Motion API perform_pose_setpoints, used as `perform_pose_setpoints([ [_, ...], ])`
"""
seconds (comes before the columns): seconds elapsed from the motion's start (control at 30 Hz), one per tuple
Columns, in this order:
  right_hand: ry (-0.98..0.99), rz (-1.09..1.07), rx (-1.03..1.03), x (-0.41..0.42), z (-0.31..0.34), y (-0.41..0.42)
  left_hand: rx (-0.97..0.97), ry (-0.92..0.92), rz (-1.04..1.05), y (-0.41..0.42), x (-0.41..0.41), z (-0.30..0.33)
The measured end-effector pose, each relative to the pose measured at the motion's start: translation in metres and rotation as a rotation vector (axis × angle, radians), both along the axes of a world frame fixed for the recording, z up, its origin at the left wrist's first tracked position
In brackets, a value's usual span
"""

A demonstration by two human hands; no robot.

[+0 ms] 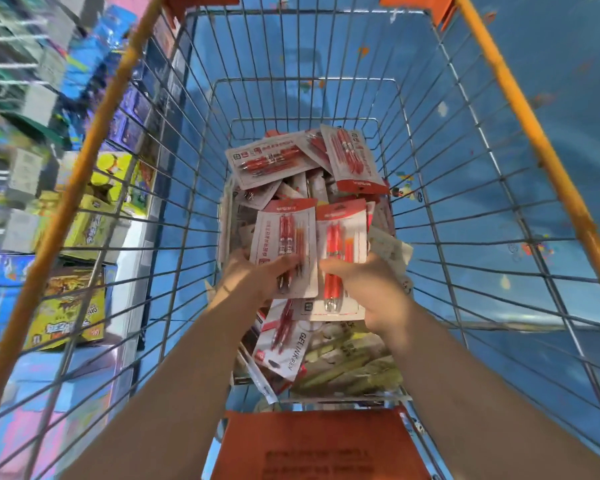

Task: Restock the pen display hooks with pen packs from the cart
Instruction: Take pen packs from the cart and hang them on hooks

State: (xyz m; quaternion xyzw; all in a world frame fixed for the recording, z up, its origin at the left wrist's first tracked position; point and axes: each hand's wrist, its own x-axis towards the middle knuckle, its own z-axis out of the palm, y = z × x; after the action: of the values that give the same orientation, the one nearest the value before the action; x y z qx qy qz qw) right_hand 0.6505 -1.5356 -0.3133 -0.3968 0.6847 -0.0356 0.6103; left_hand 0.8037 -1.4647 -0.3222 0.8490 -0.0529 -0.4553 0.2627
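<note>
I look down into a wire shopping cart (194,188) with orange rails. A heap of carded red pen packs (274,161) fills its bottom. My left hand (246,275) grips one red pen pack (284,244) by its lower part, thumb across the front. My right hand (371,289) holds a second red pen pack (342,254) beside it, fingers curled over the card. Both packs stand upright side by side above the pile. A pack marked gel ink pen (284,344) lies under my wrists.
Shelves (80,216) with colourful boxed goods run along the left of the cart, blurred. An orange plastic seat flap (319,445) sits at the near end. Blue floor (551,133) shows through the wire at right. Yellowish packs (354,365) lie at the near right of the pile.
</note>
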Motion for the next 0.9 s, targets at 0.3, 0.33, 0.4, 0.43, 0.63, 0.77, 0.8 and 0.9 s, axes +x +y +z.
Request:
perform_pose_setpoints([
  [0.3,-0.329,-0.225,-0.176,-0.018,0.031,0.022,-0.198,0.102,0.111,0.047,-0.010,0.026],
  [0.33,-0.383,-0.177,-0.139,-0.017,0.035,0.025,-0.223,0.140,0.110,0.048,-0.014,0.030],
  [0.4,-0.474,-0.030,-0.061,-0.016,0.040,0.034,-0.271,0.157,0.060,0.048,-0.021,0.040],
  [0.43,-0.525,0.027,-0.036,-0.016,0.043,0.037,-0.280,0.165,0.041,0.048,-0.024,0.044],
  [0.63,-0.469,0.135,-0.008,-0.009,0.038,0.057,-0.410,0.497,-0.008,0.054,-0.022,0.065],
  [0.77,-0.355,0.335,0.022,-0.006,0.042,0.067,-0.399,0.460,0.030,0.064,-0.021,0.064],
  [0.8,-0.367,0.366,0.072,-0.007,0.043,0.068,-0.368,0.435,0.042,0.067,-0.021,0.061],
  [0.9,-0.406,0.439,0.053,-0.009,0.043,0.067,-0.309,0.336,0.061,0.078,-0.018,0.057],
])
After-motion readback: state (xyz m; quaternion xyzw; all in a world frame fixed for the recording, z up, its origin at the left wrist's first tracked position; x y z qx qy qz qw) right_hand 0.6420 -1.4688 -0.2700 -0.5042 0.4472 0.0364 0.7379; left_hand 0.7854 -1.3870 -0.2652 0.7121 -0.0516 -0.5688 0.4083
